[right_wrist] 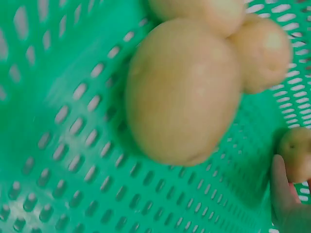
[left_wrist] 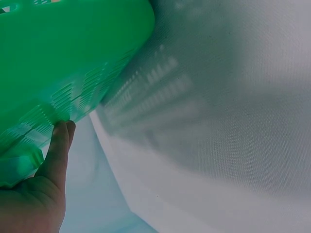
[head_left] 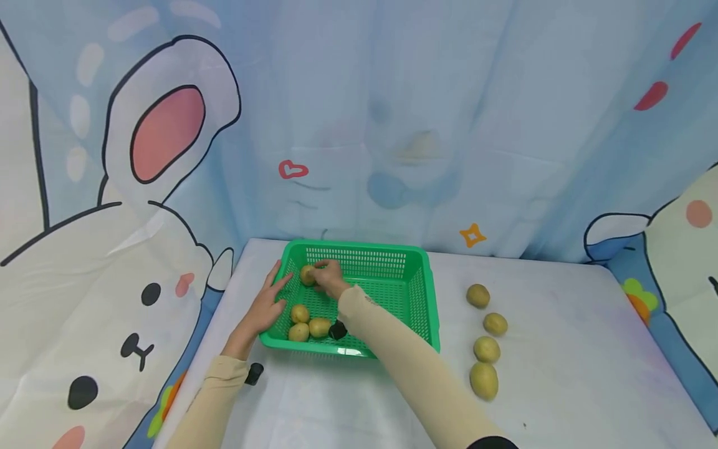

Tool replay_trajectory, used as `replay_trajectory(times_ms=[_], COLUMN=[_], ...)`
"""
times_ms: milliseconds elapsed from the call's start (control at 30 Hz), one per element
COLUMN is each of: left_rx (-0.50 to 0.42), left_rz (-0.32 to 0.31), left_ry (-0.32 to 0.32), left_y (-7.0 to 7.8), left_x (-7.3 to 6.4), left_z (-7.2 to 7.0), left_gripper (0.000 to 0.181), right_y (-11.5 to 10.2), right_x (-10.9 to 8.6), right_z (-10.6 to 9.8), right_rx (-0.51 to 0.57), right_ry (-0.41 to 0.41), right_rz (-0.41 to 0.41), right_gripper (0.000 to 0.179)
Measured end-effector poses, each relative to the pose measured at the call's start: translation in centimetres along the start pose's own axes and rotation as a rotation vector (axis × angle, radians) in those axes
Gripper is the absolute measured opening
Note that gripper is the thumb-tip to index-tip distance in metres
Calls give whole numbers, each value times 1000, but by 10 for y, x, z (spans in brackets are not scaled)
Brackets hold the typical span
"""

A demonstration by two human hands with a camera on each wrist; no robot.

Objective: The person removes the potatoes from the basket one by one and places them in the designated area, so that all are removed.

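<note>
The left hand (head_left: 264,310) lies along the left side of the green plastic basket (head_left: 366,245). Its fingers are straight against the basket's outer wall in the left wrist view, with the fingertips (left_wrist: 62,127) low on the slotted part. Inside the basket's back left corner, the right hand (head_left: 331,279) pinches a potato (head_left: 306,275). That potato (right_wrist: 297,154) shows at the right edge of the right wrist view, beside the thumb. Three more potatoes sit together in the front left of the basket, the nearest potato (right_wrist: 182,92) large in the right wrist view.
Several potatoes stand in a rough line on the white table (head_left: 561,349) right of the basket, from a back potato (head_left: 478,295) to a front potato (head_left: 483,381). A blue cartoon-printed curtain (head_left: 359,125) hangs behind the table. Dark wrist cameras are on both wrists.
</note>
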State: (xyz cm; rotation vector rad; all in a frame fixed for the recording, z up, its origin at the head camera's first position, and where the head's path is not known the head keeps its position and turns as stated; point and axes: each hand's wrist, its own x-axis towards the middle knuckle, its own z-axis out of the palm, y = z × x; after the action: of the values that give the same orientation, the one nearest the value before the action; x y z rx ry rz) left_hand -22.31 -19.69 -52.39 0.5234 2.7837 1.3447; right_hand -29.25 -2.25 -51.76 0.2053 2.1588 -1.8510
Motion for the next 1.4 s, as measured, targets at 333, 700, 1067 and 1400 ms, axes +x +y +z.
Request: replay_trajectory(times_ms=[333,700,1067,1400], left_rx=[5,44,51,59], left_rz=[10,13,15,1], left_ry=[-16,-11,-9,-14], left_y=[8,7,5,3], left_x=[1,4,-3,-4], left_z=[8,2,2,-3], left_gripper=[62,62,62,63], right_y=[11,-6,-29,-35], right_x=[-1,-11,-36,-74], right_z=[-3,-20,-89,-182], right_rx=[-84,-42,-98,-161], right_ry=[112,-55,-282,-291], right_rz=[-18,-14,-45,-85], right_gripper=[35,43,41,37])
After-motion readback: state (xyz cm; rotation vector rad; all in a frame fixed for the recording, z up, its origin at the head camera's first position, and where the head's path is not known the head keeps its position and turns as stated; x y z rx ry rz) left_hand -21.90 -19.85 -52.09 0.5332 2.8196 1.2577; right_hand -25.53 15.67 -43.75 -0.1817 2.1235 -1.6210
